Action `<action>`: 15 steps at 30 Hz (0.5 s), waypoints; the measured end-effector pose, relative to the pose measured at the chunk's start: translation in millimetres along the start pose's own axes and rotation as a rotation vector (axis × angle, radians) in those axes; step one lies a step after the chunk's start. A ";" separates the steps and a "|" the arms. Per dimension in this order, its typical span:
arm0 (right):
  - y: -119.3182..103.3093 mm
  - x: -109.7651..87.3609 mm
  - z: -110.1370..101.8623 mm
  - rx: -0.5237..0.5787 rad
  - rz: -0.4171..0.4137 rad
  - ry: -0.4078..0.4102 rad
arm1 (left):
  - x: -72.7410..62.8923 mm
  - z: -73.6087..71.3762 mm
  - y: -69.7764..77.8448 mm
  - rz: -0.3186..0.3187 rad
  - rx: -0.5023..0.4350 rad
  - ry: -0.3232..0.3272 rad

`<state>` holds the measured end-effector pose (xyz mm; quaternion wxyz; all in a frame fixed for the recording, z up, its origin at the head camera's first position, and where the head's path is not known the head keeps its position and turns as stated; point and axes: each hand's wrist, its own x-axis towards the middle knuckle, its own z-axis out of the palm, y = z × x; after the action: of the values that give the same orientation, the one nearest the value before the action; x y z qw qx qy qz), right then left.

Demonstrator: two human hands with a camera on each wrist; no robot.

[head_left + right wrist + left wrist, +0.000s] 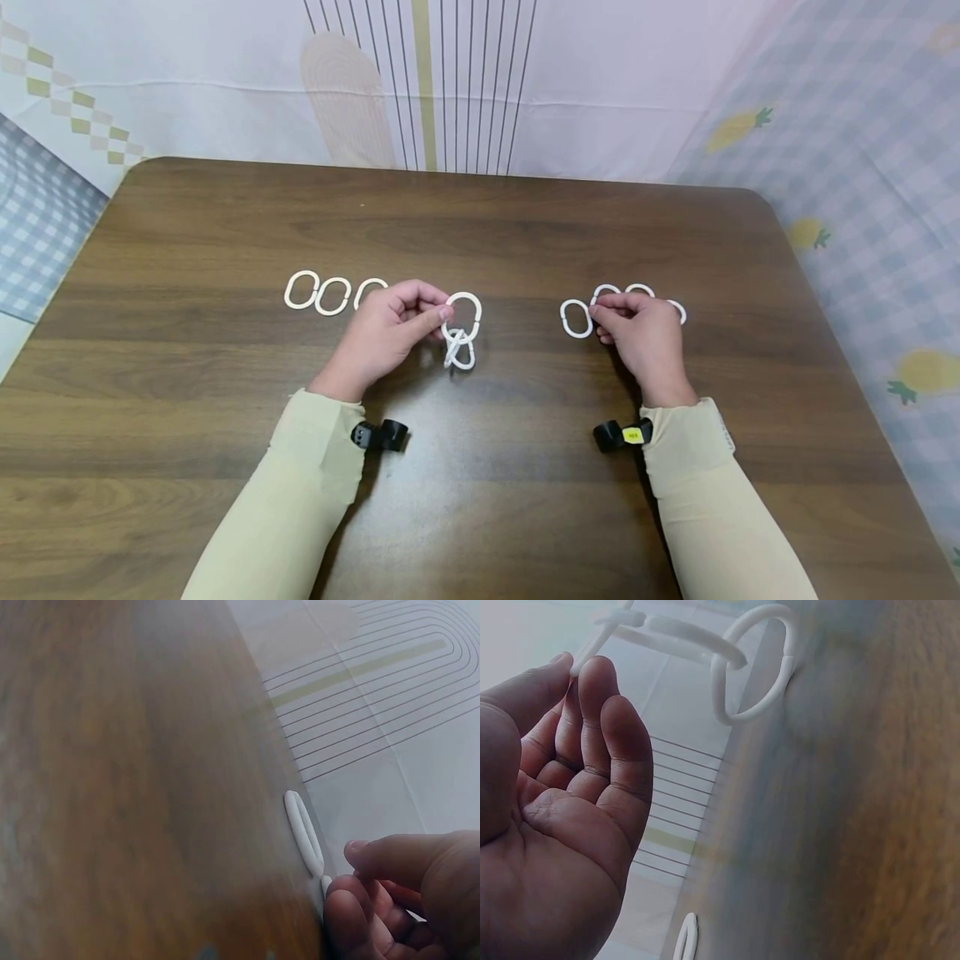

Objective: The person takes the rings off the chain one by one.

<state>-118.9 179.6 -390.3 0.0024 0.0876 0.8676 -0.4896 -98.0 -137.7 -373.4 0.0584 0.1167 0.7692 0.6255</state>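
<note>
Thumb and fingertips of my left hand (390, 329) pinch a white oval link (477, 310) at its side, above the table. Two more white links (467, 367) dangle from it, joined as a short chain. The left wrist view shows a chained link (718, 690) beyond the fingertips. My right hand (645, 333) is low over a group of white links on the right, fingers bent and thumb close to the index finger. Its fingertips are right at the edge of one link (606, 288); I cannot tell whether they grip it. Another link (564, 321) lies just left of them.
Three loose white links lie left of my left hand, among them the outermost link (287, 292). Past the right hand, more links (640, 287) lie partly hidden by it. The brown wooden table (480, 500) ends at a patterned cloth (600, 92) behind.
</note>
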 end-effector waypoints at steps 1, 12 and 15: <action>-0.1 0.1 0.3 0.004 -0.003 0.001 | -0.2 -0.3 0.3 0.000 0.002 0.001; -2.5 -2.2 3.6 0.024 -0.053 0.063 | -0.5 -1.4 0.5 -0.001 0.014 0.009; -4.8 -3.9 4.9 0.029 -0.057 0.072 | -0.7 -1.4 0.9 -0.004 0.005 0.009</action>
<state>-116.2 172.5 -388.5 -0.0439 0.0806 0.8619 -0.4986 -97.6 -139.0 -372.2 0.0559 0.1124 0.7713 0.6240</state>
